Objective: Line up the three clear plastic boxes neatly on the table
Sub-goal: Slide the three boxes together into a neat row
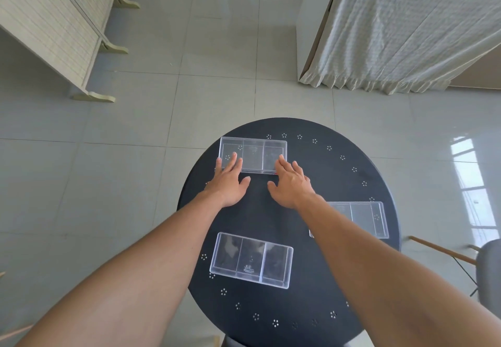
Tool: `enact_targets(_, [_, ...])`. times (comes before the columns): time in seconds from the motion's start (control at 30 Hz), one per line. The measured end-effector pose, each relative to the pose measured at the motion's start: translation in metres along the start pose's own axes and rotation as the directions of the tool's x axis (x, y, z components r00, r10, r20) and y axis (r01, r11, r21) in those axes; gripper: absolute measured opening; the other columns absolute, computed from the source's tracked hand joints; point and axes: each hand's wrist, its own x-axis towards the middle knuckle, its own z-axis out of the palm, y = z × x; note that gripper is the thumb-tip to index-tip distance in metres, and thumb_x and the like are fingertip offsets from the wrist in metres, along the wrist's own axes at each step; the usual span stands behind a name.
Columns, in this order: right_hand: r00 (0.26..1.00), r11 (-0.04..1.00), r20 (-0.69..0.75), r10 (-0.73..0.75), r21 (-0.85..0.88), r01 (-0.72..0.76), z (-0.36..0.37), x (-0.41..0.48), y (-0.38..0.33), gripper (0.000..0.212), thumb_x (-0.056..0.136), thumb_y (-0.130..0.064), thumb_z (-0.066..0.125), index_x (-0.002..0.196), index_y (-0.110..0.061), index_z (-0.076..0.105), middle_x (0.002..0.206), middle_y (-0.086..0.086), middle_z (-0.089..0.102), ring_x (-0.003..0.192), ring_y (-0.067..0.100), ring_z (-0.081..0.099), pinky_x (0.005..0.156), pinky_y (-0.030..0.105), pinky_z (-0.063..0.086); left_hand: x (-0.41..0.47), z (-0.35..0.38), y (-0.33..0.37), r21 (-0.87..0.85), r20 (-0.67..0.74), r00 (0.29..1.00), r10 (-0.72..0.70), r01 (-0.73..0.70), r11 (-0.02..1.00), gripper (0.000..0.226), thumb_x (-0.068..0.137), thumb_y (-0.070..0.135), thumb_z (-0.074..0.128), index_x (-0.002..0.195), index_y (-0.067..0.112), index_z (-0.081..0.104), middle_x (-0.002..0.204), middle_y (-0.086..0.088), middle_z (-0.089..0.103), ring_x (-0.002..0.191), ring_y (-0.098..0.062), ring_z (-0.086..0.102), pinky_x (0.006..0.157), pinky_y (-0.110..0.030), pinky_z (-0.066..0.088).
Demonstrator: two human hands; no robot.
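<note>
While both hands' fingers [232, 160] lie spread on far box [253, 154] near edge, bare table [260, 211] between boxes.

Black table [311, 178] w/ white dot clusters; clear boxes [250, 261]

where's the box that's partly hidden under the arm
In the head view, that clear box sits near the right edge of the round black table, partly covered by the right forearm, right of the nearest box.
</note>
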Motion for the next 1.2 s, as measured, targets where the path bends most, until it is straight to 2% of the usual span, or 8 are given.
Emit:
enact_targets(0.13, [0.997, 0.992, -0.079, 0.008, 0.125, 0.002, -0.005, -0.016, 0.026, 0.074, 0.108, -0.040, 0.046, 0.173, -0.024, 0.014, 0.182, -0.009, 0.006, 0.168, 0.028, 0.001, 0.130, 0.055, 0.020, -0.009, 0.003, 0.008, -0.033, -0.154, 0.983, 0.097, -0.103, 0.994, 0.068, 0.114, 0.048, 0.032, 0.174, 0.022, 0.012, 0.183, 0.011, -0.008, 0.169, -0.019, -0.013, 0.132, -0.057, 0.023])
enact_targets(0.23, [0.990, 0.985, -0.114, 0.084, 0.160, -0.065, -0.003, -0.037, 0.060, 0.072, 0.108, -0.039, 0.047, 0.172, -0.021, 0.019, 0.182, -0.006, 0.011, 0.167, 0.030, 0.005, 0.130, 0.055, 0.023, -0.022, 0.017, 0.025, -0.048, -0.169, 0.971, 0.170, -0.180, 0.982, 0.065, 0.115, 0.045, 0.033, 0.172, 0.017, 0.021, 0.184, 0.005, 0.005, 0.170, -0.017, -0.005, 0.132, -0.052, 0.025])
enact_targets(0.43, [0.967, 0.957, -0.089, 0.239, 0.188, -0.219, 0.013, -0.092, 0.137, 0.073, 0.106, -0.039, 0.051, 0.170, -0.018, 0.025, 0.180, 0.005, 0.017, 0.166, 0.035, 0.013, 0.130, 0.057, 0.023, -0.056, 0.073, 0.064, -0.005, -0.025, 0.939, 0.344, -0.344, 0.939, 0.061, 0.115, 0.039, 0.036, 0.171, 0.016, 0.028, 0.182, 0.006, 0.019, 0.170, -0.015, 0.000, 0.129, -0.054, 0.032])
enact_targets(0.6, [0.919, 0.901, -0.070, 0.388, 0.240, -0.362, 0.025, -0.124, 0.180, 0.070, 0.102, -0.037, 0.053, 0.165, -0.017, 0.029, 0.177, 0.005, 0.021, 0.161, 0.037, 0.022, 0.125, 0.059, 0.030, -0.069, 0.110, 0.103, 0.039, 0.158, 0.872, 0.464, -0.475, 0.879, 0.064, 0.114, 0.038, 0.037, 0.173, 0.019, 0.022, 0.183, 0.011, 0.014, 0.170, -0.015, -0.004, 0.133, -0.055, 0.024])
enact_targets(0.8, [0.899, 0.879, -0.031, 0.436, 0.231, -0.418, 0.048, -0.133, 0.209, 0.077, 0.102, -0.043, 0.048, 0.170, -0.020, 0.022, 0.182, 0.001, 0.012, 0.167, 0.034, 0.012, 0.131, 0.054, 0.023, -0.070, 0.124, 0.116, 0.059, 0.263, 0.890, 0.372, -0.400, 0.915, 0.068, 0.114, 0.044, 0.028, 0.175, 0.029, 0.003, 0.182, 0.020, -0.001, 0.169, -0.023, -0.017, 0.135, -0.060, 0.009])
enact_targets(0.9, [0.909, 0.889, -0.028, 0.415, 0.226, -0.399, 0.045, -0.134, 0.195, 0.073, 0.104, -0.041, 0.049, 0.170, -0.023, 0.023, 0.181, -0.002, 0.013, 0.167, 0.037, 0.008, 0.132, 0.052, 0.019, -0.066, 0.122, 0.103, 0.086, 0.230, 0.912, 0.340, -0.367, 0.926, 0.065, 0.114, 0.044, 0.024, 0.174, 0.036, -0.001, 0.180, 0.026, -0.002, 0.168, -0.024, -0.020, 0.136, -0.059, 0.005])
enact_targets(1.2, [0.943, 0.923, -0.022, 0.331, 0.215, -0.319, 0.044, -0.127, 0.161, 0.068, 0.103, -0.037, 0.050, 0.167, -0.023, 0.029, 0.179, 0.000, 0.021, 0.165, 0.036, 0.013, 0.130, 0.054, 0.025, -0.064, 0.101, 0.085, 0.134, 0.140, 0.958, 0.250, -0.268, 0.954, 0.064, 0.115, 0.045, 0.021, 0.174, 0.034, -0.001, 0.182, 0.021, 0.001, 0.168, -0.027, -0.020, 0.136, -0.059, 0.002])
